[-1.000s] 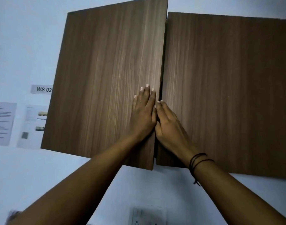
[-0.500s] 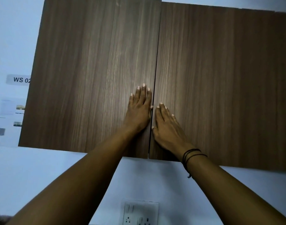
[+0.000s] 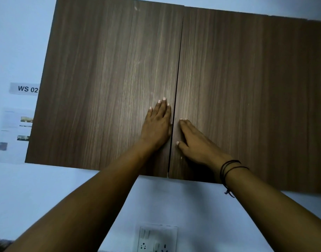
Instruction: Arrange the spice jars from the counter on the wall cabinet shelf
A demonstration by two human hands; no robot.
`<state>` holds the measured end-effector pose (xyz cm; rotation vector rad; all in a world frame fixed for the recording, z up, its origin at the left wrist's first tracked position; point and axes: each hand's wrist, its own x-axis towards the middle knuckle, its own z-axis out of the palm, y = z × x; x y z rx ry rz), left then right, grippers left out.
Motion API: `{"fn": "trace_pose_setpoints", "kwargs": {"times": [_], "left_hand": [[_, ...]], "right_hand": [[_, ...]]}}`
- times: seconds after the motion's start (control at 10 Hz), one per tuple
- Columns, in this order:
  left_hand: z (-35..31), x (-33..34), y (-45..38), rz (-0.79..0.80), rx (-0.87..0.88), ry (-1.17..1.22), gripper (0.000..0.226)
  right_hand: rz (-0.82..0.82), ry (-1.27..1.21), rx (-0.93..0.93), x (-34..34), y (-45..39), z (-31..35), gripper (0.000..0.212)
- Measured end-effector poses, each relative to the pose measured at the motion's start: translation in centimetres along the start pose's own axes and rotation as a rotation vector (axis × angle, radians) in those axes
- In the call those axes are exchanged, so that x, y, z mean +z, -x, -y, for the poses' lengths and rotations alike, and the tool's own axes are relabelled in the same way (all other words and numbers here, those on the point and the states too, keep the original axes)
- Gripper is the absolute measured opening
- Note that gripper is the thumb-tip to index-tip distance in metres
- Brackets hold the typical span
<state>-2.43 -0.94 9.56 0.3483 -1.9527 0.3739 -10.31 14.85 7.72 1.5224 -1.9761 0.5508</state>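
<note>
Two bare forearms reach upward; a black thread bracelet (image 3: 228, 169) circles the right wrist. Left hand (image 3: 157, 127) and right hand (image 3: 196, 143) lie flat, fingers extended, gripping nothing, one on each door of the wall cabinet (image 3: 105, 79) beside the centre seam. Both doors sit shut, hiding shelf and jars. Behind: a wall socket (image 3: 157, 240), a "WS 02" label (image 3: 25, 88).

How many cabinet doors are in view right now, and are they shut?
2. The left door and the right door meet at a thin centre seam, both shut. The left hand and right hand lie flat, one per door. Any jars inside are hidden.
</note>
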Motion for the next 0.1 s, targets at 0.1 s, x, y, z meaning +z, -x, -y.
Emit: {"fn": "trace_pose_setpoints", "kwargs": {"times": [0.1], "left_hand": [[0.07, -0.66, 0.87, -0.003, 0.028, 0.015, 0.067]], "right_hand": [[-0.012, -0.054, -0.02, -1.94, 1.77, 0.17, 0.074]]}}
